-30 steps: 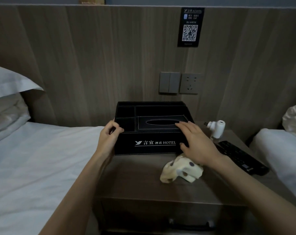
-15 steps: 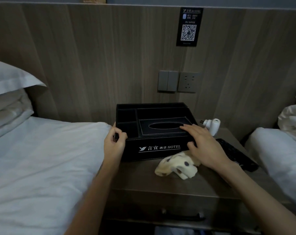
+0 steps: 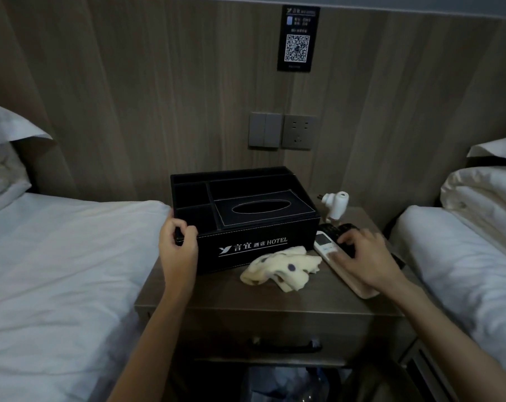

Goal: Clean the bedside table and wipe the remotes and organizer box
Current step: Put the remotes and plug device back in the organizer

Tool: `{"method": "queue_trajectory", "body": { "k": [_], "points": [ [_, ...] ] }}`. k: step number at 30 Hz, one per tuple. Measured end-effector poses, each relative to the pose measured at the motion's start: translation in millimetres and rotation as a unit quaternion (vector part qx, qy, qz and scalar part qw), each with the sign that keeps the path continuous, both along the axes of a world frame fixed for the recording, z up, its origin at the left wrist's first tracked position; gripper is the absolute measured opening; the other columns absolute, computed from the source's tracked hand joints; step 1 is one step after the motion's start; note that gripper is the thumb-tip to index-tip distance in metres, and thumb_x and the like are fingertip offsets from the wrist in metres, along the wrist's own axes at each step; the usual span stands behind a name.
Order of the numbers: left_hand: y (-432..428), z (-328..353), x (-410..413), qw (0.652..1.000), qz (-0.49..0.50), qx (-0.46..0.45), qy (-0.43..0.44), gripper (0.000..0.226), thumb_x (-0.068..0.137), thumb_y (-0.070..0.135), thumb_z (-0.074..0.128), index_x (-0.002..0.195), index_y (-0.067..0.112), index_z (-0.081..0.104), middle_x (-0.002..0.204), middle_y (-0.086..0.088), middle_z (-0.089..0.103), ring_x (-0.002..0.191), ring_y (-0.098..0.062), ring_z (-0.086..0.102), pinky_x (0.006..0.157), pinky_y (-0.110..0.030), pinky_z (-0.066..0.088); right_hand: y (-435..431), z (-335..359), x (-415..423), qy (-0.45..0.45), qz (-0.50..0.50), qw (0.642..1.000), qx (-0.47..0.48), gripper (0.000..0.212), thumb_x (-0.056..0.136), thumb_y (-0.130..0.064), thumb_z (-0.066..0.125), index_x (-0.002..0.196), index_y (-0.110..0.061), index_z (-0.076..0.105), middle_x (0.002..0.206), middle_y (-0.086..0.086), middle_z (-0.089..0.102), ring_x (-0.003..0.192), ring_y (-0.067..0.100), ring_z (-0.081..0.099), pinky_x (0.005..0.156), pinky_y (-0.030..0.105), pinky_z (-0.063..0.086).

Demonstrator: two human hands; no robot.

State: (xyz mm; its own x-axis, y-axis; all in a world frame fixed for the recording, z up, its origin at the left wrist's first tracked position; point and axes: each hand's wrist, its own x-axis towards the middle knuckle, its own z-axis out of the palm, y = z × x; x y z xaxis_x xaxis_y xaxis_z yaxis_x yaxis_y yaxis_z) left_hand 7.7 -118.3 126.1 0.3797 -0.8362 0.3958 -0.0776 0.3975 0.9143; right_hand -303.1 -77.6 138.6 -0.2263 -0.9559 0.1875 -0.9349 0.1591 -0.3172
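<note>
Left hand point(image 3: 178, 248) curled round the front-left corner of the organizer box point(image 3: 257, 224), spotted cloth point(image 3: 280, 268) lying on the bedside table point(image 3: 240, 298) between both hands, right hand point(image 3: 366, 258) laid over the white remote point(image 3: 325, 245) and black remote point(image 3: 334, 228), blurred, grip cannot be told
</note>
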Motion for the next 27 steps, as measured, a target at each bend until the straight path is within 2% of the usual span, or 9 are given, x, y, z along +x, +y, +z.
{"method": "queue_trajectory", "body": {
  "k": [4, 8, 12, 16, 19, 21, 24, 26, 27],
  "points": [
    [-0.4, -3.1, 1.9, 1.000, -0.006, 0.001, -0.003, 0.012, 0.090, 0.003, 0.049, 0.080, 0.003, 0.042, 0.075, -0.014, 0.041, 0.063, -0.019, 0.038, 0.060, -0.030, 0.034, -2.0, -4.4, 7.2, 0.067, -0.016, 0.997, 0.039, 0.060, 0.079, -0.062, 0.063, 0.123, -0.021, 0.057, 0.126, 0.006, 0.051, 0.121, 0.027, 0.045, 0.096, 0.040, 0.043],
    [2.7, -2.5, 1.8, 1.000, -0.010, -0.005, -0.005, 0.015, 0.084, 0.016, 0.049, 0.081, 0.003, 0.043, 0.080, -0.023, 0.043, 0.066, -0.023, 0.039, 0.060, -0.033, 0.034, -10.9, -3.8, 15.2, 0.067, -0.039, 0.996, 0.049, 0.062, 0.080, -0.059, 0.063, 0.119, -0.012, 0.059, 0.124, 0.012, 0.050, 0.119, 0.031, 0.045, 0.095, 0.042, 0.045],
    [4.6, -1.5, 1.6, 1.000, -0.010, -0.006, -0.011, 0.011, 0.089, 0.005, 0.049, 0.081, 0.001, 0.043, 0.079, -0.019, 0.043, 0.066, -0.020, 0.039, 0.060, -0.032, 0.035, -14.0, -5.7, 20.1, 0.039, -0.059, 0.996, 0.049, 0.060, 0.080, -0.058, 0.063, 0.114, -0.010, 0.060, 0.124, 0.014, 0.051, 0.118, 0.033, 0.047, 0.095, 0.045, 0.044],
    [3.9, -1.0, 3.8, 1.000, -0.010, 0.009, -0.010, 0.017, 0.090, 0.003, 0.049, 0.076, 0.009, 0.042, 0.078, -0.015, 0.043, 0.065, -0.021, 0.039, 0.058, -0.031, 0.034, -16.6, 2.0, 25.6, 0.026, -0.092, 0.993, 0.067, 0.063, 0.075, -0.058, 0.069, 0.113, -0.009, 0.059, 0.124, 0.016, 0.054, 0.119, 0.036, 0.048, 0.096, 0.043, 0.040],
    [3.2, 0.5, 6.0, 0.999, -0.018, 0.027, -0.019, 0.019, 0.089, 0.004, 0.049, 0.075, 0.014, 0.041, 0.081, -0.015, 0.044, 0.066, -0.021, 0.040, 0.059, -0.030, 0.034, -16.3, 7.3, 23.1, 0.009, -0.105, 0.992, 0.063, 0.055, 0.068, -0.059, 0.073, 0.097, -0.014, 0.060, 0.111, 0.011, 0.062, 0.110, 0.033, 0.055, 0.088, 0.039, 0.044],
    [3.8, 2.0, 7.4, 0.999, -0.029, 0.040, -0.018, 0.020, 0.090, 0.004, 0.049, 0.075, 0.015, 0.042, 0.081, -0.013, 0.044, 0.063, -0.017, 0.040, 0.057, -0.028, 0.034, -14.8, 12.6, 17.3, -0.029, -0.109, 0.992, 0.053, 0.047, 0.066, -0.054, 0.074, 0.087, -0.015, 0.060, 0.100, 0.009, 0.066, 0.097, 0.030, 0.060, 0.074, 0.033, 0.046],
    [6.3, 2.9, 9.2, 0.997, -0.048, 0.052, -0.008, 0.020, 0.091, 0.006, 0.050, 0.077, 0.019, 0.043, 0.082, -0.012, 0.045, 0.061, -0.016, 0.040, 0.054, -0.027, 0.035, -7.2, 27.0, 11.4, -0.095, -0.103, 0.990, 0.024, 0.032, 0.070, -0.043, 0.074, 0.074, -0.013, 0.063, 0.083, 0.007, 0.068, 0.077, 0.024, 0.062, 0.054, 0.027, 0.040],
    [9.1, 4.4, 8.3, 0.997, -0.057, 0.049, 0.012, 0.021, 0.091, 0.005, 0.051, 0.083, 0.025, 0.047, 0.088, -0.009, 0.049, 0.064, -0.015, 0.045, 0.059, -0.028, 0.038, -1.0, 39.2, 12.4, -0.126, -0.081, 0.988, -0.023, 0.027, 0.071, -0.037, 0.075, 0.075, -0.012, 0.066, 0.077, 0.003, 0.067, 0.078, 0.022, 0.064, 0.057, 0.028, 0.043],
    [10.5, 5.3, 7.8, 0.997, -0.060, 0.043, 0.024, 0.024, 0.091, 0.003, 0.050, 0.091, 0.028, 0.051, 0.096, -0.002, 0.053, 0.074, -0.012, 0.052, 0.067, -0.026, 0.042, 3.1, 47.0, 15.7, -0.145, -0.065, 0.986, -0.050, 0.027, 0.071, -0.036, 0.077, 0.080, -0.012, 0.067, 0.079, 0.000, 0.066, 0.081, 0.021, 0.064, 0.061, 0.029, 0.045]
  ]
}}
